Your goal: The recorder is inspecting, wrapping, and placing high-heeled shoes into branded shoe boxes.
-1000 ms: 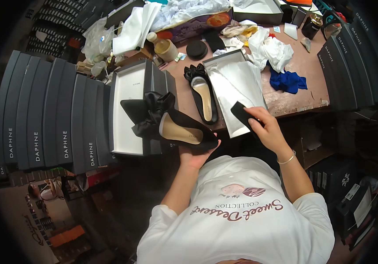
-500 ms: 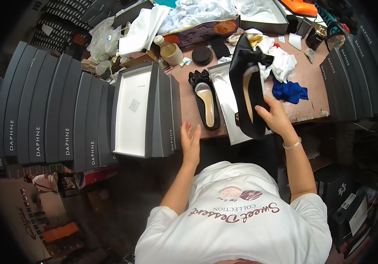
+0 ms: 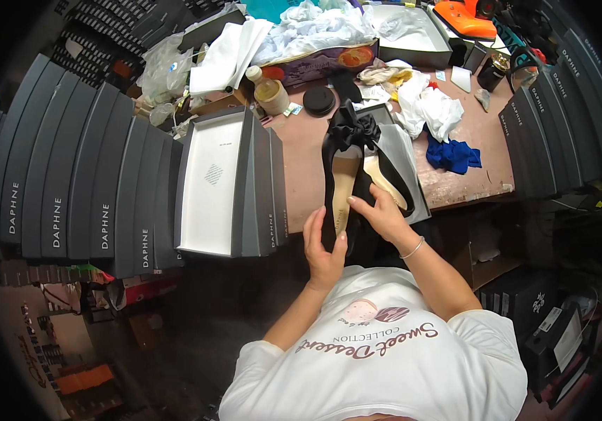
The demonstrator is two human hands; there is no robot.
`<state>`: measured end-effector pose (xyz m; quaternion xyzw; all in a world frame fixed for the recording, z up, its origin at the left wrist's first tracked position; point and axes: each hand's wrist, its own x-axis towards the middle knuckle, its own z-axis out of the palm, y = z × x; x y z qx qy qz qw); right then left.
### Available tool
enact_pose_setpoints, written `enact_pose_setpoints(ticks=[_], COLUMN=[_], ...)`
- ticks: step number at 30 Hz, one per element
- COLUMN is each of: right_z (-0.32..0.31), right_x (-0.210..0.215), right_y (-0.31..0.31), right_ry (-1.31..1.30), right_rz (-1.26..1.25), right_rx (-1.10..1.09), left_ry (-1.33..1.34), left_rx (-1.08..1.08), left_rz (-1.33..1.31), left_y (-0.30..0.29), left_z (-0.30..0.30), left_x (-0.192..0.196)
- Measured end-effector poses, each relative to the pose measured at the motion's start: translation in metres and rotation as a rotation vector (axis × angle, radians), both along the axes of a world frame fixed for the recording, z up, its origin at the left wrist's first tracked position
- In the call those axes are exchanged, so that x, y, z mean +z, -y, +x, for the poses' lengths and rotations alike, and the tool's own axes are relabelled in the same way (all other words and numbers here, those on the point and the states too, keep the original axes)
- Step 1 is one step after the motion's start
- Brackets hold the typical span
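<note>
A black flat shoe (image 3: 343,175) with a large bow at the toe and a beige insole is held up in front of me, toe pointing away. My left hand (image 3: 325,249) is closed around its heel end, thumb on the near edge. My right hand (image 3: 383,216) grips its right side, thumb over the rim, the other fingers largely hidden. Just behind and to the right, a second black shoe (image 3: 393,184) lies on white paper (image 3: 400,140) in an open grey shoebox (image 3: 421,200). The held shoe partly covers it.
Left of my hands stand a white-lined box part (image 3: 211,182) and a long row of grey shoeboxes (image 3: 115,189). More boxes (image 3: 546,133) stand right. Behind are a bottle (image 3: 268,92), a round black tin (image 3: 319,102), white tissue (image 3: 430,105) and a blue cloth (image 3: 453,155).
A shoe now lies in the box, and none lies on the table to its left. My right hand has moved left and down; my left hand has come in onto the held shoe.
</note>
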<state>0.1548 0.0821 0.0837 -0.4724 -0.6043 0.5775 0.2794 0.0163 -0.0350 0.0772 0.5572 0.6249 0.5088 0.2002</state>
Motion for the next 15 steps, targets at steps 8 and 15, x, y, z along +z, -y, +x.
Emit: enact_pose_setpoints(ticks=[8,15], right_z=[-0.011,-0.006], right_x=[0.006,0.034], right_y=[0.018,0.047], right_ry=[-0.132,-0.157], right_rz=[0.394,0.703], right_rx=[0.000,0.273], left_ry=[1.671,1.887], left_rx=[-0.332,-0.403], left_rz=[-0.640,-0.610], left_y=[0.026,0.025], left_z=[-0.013,-0.026], left_x=[0.009,0.010])
